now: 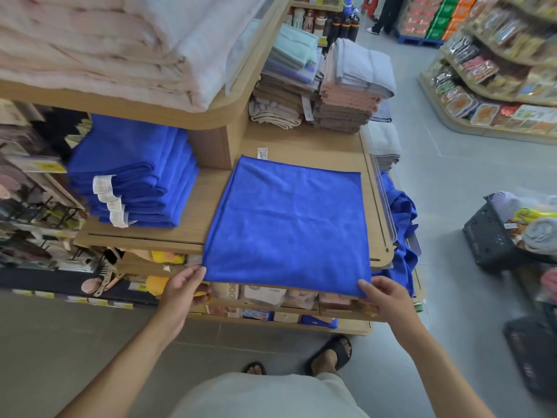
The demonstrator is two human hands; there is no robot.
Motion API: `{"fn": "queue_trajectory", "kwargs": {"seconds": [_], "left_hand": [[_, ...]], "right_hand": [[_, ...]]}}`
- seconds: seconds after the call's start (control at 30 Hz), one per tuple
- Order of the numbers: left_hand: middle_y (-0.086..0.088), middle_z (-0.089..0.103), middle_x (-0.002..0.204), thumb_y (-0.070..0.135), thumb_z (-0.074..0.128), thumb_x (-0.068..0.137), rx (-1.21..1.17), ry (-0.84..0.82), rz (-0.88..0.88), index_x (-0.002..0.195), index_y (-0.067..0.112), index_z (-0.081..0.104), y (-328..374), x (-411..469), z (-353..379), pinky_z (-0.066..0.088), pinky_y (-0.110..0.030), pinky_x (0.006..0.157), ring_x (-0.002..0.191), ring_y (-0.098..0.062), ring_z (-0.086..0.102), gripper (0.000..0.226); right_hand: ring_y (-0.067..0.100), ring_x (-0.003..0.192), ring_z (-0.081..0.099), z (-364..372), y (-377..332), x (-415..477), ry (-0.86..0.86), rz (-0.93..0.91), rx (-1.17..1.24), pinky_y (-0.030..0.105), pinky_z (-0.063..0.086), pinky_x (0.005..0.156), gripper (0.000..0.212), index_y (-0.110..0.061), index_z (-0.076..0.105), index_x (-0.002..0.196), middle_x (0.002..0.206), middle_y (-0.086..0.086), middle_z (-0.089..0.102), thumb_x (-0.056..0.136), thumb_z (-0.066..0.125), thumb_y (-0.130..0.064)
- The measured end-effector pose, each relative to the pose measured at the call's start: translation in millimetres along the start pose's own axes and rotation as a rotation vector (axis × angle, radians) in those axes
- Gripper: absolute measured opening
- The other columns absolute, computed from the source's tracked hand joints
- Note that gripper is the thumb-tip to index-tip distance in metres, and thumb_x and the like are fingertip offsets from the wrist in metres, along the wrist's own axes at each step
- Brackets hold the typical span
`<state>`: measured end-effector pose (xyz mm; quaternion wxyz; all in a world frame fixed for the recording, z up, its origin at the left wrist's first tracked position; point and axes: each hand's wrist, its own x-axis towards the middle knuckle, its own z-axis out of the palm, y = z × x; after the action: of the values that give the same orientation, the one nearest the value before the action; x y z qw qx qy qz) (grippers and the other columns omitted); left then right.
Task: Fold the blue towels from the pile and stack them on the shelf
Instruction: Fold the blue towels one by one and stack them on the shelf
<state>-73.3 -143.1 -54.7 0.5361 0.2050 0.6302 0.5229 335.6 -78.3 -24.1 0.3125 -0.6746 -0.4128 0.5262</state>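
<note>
Locate the blue towel [286,224] at frame centre, spread flat on the wooden shelf [331,152], near edge overhanging the shelf front. Expect the main risk at the next fold: uneven lift of the two near corners, likely to skew the fold and leave the edges out of line with the far edge. Guard against drag as well: lift rather than pull toward the lower frame, to avoid sliding the whole cloth off the front lip. Watch the right side: unfolded blue pile [401,230] hanging just beside the clear divider [382,200], liable to be snagged or pulled further down by a wide swing. Keep clear of the folded blue stack [132,173] at centre left, well apart from the spread cloth but probably easy to nudge during placement, given its stepped, leaning layers. Note the left hand [184,285] at lower centre-left, thumb and fingers closed narrowly in a pinch on the near left corner. Note the right hand [382,297] at lower centre-right, knuckles up, fingers curled onto the near right corner and gripping it; thumb position under the cloth not discernible. Both forearms extended from the bottom of the frame, roughly symmetrical.
</note>
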Motion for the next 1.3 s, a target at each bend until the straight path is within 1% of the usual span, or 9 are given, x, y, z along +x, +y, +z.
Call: {"fn": "queue_trajectory", "kwargs": {"seconds": [0.07,0.4,0.53,0.63,0.7,0.8,1.0,1.13,1.3], "left_hand": [[0.003,0.074,0.083,0.038,0.075,0.084,0.009,0.003,-0.004,0.108,0.020,0.072,1.4,-1.3,2.0,0.054,-0.026,0.056,0.068,-0.014,0.068,0.030],[0.003,0.077,0.092,0.025,0.064,0.099,0.413,-0.031,0.140,0.108,0.024,0.071,13.4,1.9,1.7,0.053,-0.027,0.068,0.088,-0.023,0.072,0.012],[0.014,0.066,0.091,0.038,0.061,0.095,0.789,0.225,0.595,0.099,0.032,0.060,29.0,-2.9,4.9,0.048,-0.024,0.064,0.081,-0.003,0.062,0.008],[0.012,0.062,0.113,0.036,0.046,0.098,0.973,0.187,0.924,0.120,0.027,0.059,54.1,16.8,33.6,0.052,-0.029,0.083,0.104,-0.008,0.059,0.028],[0.003,0.054,0.143,0.038,0.039,0.103,1.145,0.059,0.896,0.143,0.019,0.050,68.8,41.4,65.1,0.044,-0.040,0.108,0.136,-0.018,0.046,0.045],[0.001,0.011,0.170,0.055,0.027,0.104,1.494,0.004,0.631,0.162,0.017,0.015,72.2,75.0,95.5,0.013,-0.047,0.126,0.157,-0.018,0.004,0.070],[0.003,0.004,0.170,0.060,0.002,0.097,1.601,0.185,0.557,0.162,0.017,0.007,50.6,87.3,55.6,0.004,-0.047,0.125,0.157,-0.018,0.005,0.078],[0.004,0.002,0.171,0.053,0.021,0.102,1.540,0.133,0.519,0.163,0.019,0.004,53.4,89.4,55.2,0.005,-0.048,0.125,0.157,-0.018,0.002,0.072],[0.007,0.038,0.156,0.031,0.048,0.099,1.397,0.137,0.772,0.153,0.020,0.036,114.1,108.4,87.4,0.049,-0.044,0.097,0.130,-0.024,0.053,0.056]], "right_hand": [[0.025,0.087,0.077,1.6,2.8,1.1,-0.021,0.018,0.051,0.046,0.063,0.081,0.027,-0.018,0.064,0.109,0.090,0.001,0.079,0.088,0.079,-0.026],[0.019,0.083,0.077,3.2,4.1,3.7,-0.039,0.044,-0.006,0.030,0.061,0.067,0.025,-0.014,0.073,0.100,0.090,0.002,0.078,0.094,0.069,-0.038],[0.012,0.076,0.066,3.5,-11.2,-4.3,0.294,-0.354,-0.390,0.016,0.046,0.052,0.015,-0.031,0.061,0.083,0.079,-0.011,0.066,0.089,0.074,-0.037],[0.004,0.085,0.063,24.2,-48.2,1.8,0.208,-0.639,-0.436,0.011,0.049,0.062,0.014,-0.044,0.055,0.094,0.091,-0.021,0.062,0.093,0.067,-0.036],[-0.002,0.106,0.058,46.1,-73.9,22.4,0.109,-0.699,-0.506,0.014,0.050,0.081,0.027,-0.045,0.053,0.123,0.116,-0.028,0.059,0.098,0.061,-0.038],[0.017,0.148,0.033,74.0,-98.8,64.1,0.080,-0.664,-0.829,0.036,0.033,0.119,0.061,-0.017,0.036,0.156,0.159,-0.001,0.039,0.105,0.050,-0.045],[0.019,0.159,0.006,75.5,-80.7,98.2,0.094,-0.561,-1.079,0.042,0.012,0.128,0.078,-0.020,0.017,0.164,0.172,-0.001,0.013,0.101,0.020,-0.066],[0.020,0.154,0.022,70.4,-79.7,106.4,0.113,-0.600,-1.144,0.042,0.025,0.123,0.071,-0.024,0.033,0.158,0.166,-0.003,0.028,0.101,0.026,-0.066],[0.030,0.110,0.063,50.4,-149.3,157.7,0.070,-0.571,-1.052,0.040,0.052,0.081,0.039,-0.027,0.054,0.139,0.145,-0.002,0.047,0.102,0.044,-0.026]]}}
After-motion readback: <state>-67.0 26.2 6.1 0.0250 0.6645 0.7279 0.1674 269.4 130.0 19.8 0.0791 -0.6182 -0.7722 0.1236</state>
